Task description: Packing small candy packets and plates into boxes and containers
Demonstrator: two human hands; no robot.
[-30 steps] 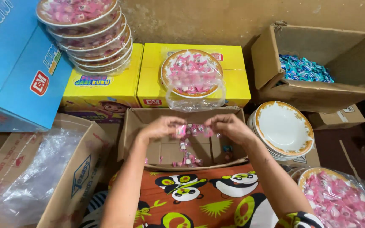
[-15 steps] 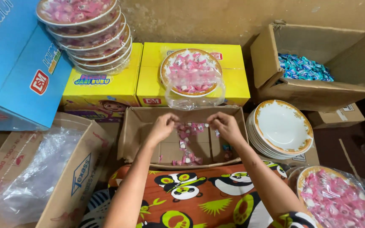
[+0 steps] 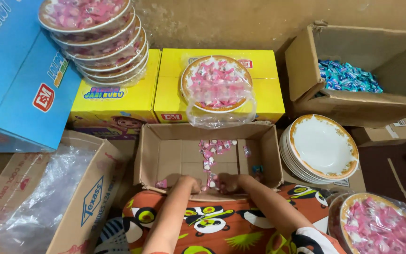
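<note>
Fingers of both hands are curled down at the near wall of the shallow brown cardboard tray, knuckles up, tips hidden against the tray floor, so whether they pinch anything I cannot tell. The left hand and the right hand sit close together, almost touching, with a few small pink-and-white wrapped sweets lying in the gap between them. From there the loose sweets run in a ragged line straight away from the fingers toward the far wall, the long axis of the scatter near-to-far, thickest at the far end. Both hands are about equally near the closest pieces; the right one lies a shade nearer the stray blue-wrapped sweet by the right wall. Both forearms come up from the near edge over an orange cloth printed with pandas, converging, wrists low.

Farther out, a plastic-wrapped plate of pink sweets rests on a yellow box just beyond the tray. Empty white plates with gold rims are stacked to the right (beside the tray, not touching it so far as I can see), and a stack of wrapped filled plates stands far left.
</note>
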